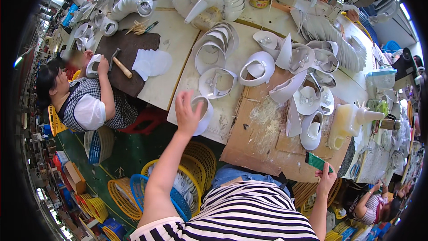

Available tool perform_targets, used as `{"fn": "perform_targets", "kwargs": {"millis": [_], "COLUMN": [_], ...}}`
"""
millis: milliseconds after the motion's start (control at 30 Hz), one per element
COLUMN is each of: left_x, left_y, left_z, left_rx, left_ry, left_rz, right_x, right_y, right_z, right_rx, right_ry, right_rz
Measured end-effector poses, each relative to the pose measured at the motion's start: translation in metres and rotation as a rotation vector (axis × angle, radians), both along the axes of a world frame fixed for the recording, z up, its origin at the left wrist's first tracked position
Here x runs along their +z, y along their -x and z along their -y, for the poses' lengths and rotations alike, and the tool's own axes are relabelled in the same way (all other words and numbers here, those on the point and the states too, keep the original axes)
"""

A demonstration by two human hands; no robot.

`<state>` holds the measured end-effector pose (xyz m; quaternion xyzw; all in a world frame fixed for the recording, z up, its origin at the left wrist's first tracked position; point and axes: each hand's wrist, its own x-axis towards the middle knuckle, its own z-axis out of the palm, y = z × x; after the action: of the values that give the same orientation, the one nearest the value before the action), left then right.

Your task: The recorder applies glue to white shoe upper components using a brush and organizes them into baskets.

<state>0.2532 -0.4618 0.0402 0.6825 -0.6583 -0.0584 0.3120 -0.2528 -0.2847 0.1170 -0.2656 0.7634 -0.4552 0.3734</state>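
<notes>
My left hand (pixel 186 115) reaches over the table's front edge with its fingers spread, beside a white curved shoe-upper piece (pixel 204 118). Whether the fingertips touch that piece I cannot tell. At the right, my right hand (pixel 326 177) grips a flat green strip with a dark end (pixel 317 161), held over the cardboard's front corner. More white uppers (pixel 218 83) stand in a curved row beyond my left hand. Others, some with clear filling inside, are grouped on and behind the cardboard (pixel 254 138), among them a rounded upper (pixel 257 68).
A cream plastic bottle with a spout (pixel 345 125) stands at the cardboard's right. Yellow and blue baskets (pixel 196 165) crowd below the table edge. At the left, a co-worker (pixel 89 93) handles a white piece near a hammer (pixel 121 66). Scissors (pixel 355 169) lie far right.
</notes>
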Motion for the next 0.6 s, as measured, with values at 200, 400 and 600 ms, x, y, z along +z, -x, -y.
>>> {"fn": "perform_targets", "kwargs": {"millis": [200, 400, 600], "left_x": [-0.034, -0.038, -0.052], "left_y": [-0.035, -0.007, -0.007], "left_z": [0.173, 0.266, 0.31], "left_rx": [0.067, 0.149, 0.127], "left_ry": [0.029, -0.417, -0.627], "left_rz": [-0.019, -0.071, -0.168], "right_x": [-0.007, 0.002, 0.001], "right_y": [-0.006, -0.018, -0.022], "right_z": [-0.012, -0.025, -0.031], "right_rx": [-0.047, -0.157, -0.211], "right_ry": [-0.056, -0.072, -0.096], "right_rz": [-0.018, -0.001, 0.007]}}
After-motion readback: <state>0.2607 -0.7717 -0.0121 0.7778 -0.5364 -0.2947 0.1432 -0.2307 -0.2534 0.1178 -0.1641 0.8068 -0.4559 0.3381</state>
